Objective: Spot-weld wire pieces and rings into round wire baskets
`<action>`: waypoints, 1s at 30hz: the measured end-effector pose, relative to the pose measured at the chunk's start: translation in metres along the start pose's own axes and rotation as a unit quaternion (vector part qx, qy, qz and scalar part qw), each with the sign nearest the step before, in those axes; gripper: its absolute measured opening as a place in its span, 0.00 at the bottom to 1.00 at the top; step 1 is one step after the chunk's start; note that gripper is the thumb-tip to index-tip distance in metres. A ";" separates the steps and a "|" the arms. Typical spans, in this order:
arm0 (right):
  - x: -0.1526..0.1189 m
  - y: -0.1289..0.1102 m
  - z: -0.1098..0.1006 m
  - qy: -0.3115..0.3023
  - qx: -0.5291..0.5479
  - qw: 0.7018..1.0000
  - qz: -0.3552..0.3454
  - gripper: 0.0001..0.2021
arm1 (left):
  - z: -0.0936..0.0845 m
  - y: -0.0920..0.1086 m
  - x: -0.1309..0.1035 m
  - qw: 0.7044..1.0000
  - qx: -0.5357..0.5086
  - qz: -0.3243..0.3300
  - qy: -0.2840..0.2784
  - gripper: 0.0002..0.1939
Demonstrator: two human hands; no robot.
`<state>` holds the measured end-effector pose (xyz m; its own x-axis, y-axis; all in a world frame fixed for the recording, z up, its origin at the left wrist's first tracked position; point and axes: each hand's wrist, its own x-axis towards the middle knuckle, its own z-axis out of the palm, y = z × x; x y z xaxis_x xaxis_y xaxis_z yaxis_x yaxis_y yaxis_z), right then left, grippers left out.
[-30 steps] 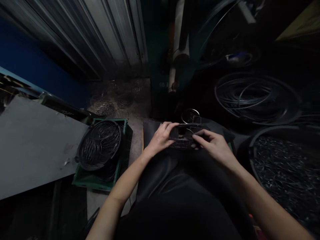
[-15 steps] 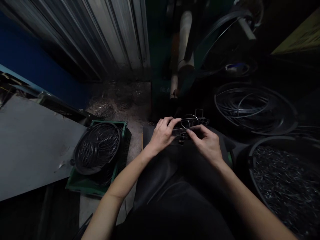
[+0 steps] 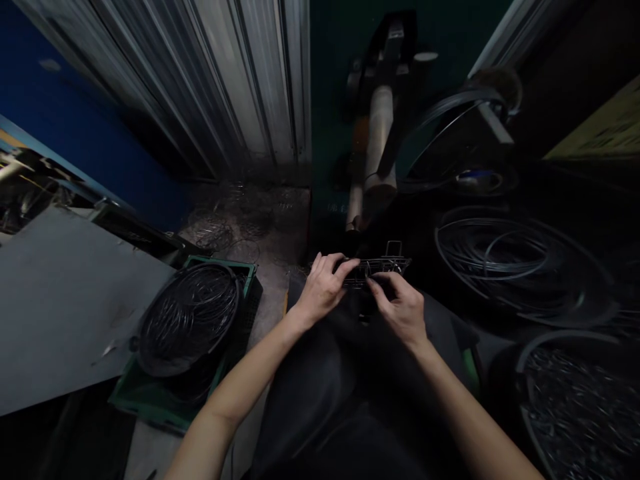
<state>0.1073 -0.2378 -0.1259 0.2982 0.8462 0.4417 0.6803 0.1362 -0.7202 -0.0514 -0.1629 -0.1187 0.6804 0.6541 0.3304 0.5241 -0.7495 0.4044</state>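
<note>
A small wire frame (image 3: 381, 265) with thin bars and a squared loop on top is held between both hands, above the person's dark-clad lap. My left hand (image 3: 325, 287) grips its left end, thumb and fingers closed round the wires. At its near side my right hand (image 3: 400, 307) pinches a small wire ring (image 3: 369, 269) that stands against the frame. The fingertips partly cover where ring and frame meet.
Left, a black basin (image 3: 193, 320) of wire rings rests on a green crate (image 3: 145, 400) beside a grey panel (image 3: 75, 307). Right are a tub with coiled wire (image 3: 500, 247) and a tub of small metal pieces (image 3: 580, 407). Machine rollers (image 3: 381, 140) stand ahead.
The view has shifted, so the surroundings sit lower in it. The wire frame now appears flatter and more edge-on, and my right hand has come closer to my left hand.
</note>
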 end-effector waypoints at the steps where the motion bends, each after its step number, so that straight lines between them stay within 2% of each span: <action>1: 0.002 0.001 0.001 0.002 0.000 1.000 -0.005 0.10 | 0.001 -0.002 0.001 1.000 -0.002 0.000 0.002 0.30; 7: 0.014 0.006 0.006 0.011 0.006 1.000 -0.009 0.10 | 0.011 -0.013 0.009 0.999 0.025 0.016 0.040 0.31; 14: 0.024 0.012 0.014 0.033 0.005 0.999 -0.017 0.10 | 0.017 -0.018 0.017 0.998 0.021 0.004 0.052 0.31; 18: 0.028 0.013 0.016 0.035 0.003 0.999 -0.027 0.09 | 0.022 -0.023 0.019 0.997 0.018 0.011 0.074 0.31; 30: 0.032 0.016 0.018 0.040 -0.005 0.999 -0.035 0.09 | 0.029 -0.031 0.020 0.996 0.000 0.005 0.091 0.31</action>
<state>0.1156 -0.1994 -0.1330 0.3023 0.7905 0.5326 0.7084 0.1876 -0.6804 -0.0392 -0.1299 -0.1497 0.5811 0.6548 0.4832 0.5185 -0.7556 0.4003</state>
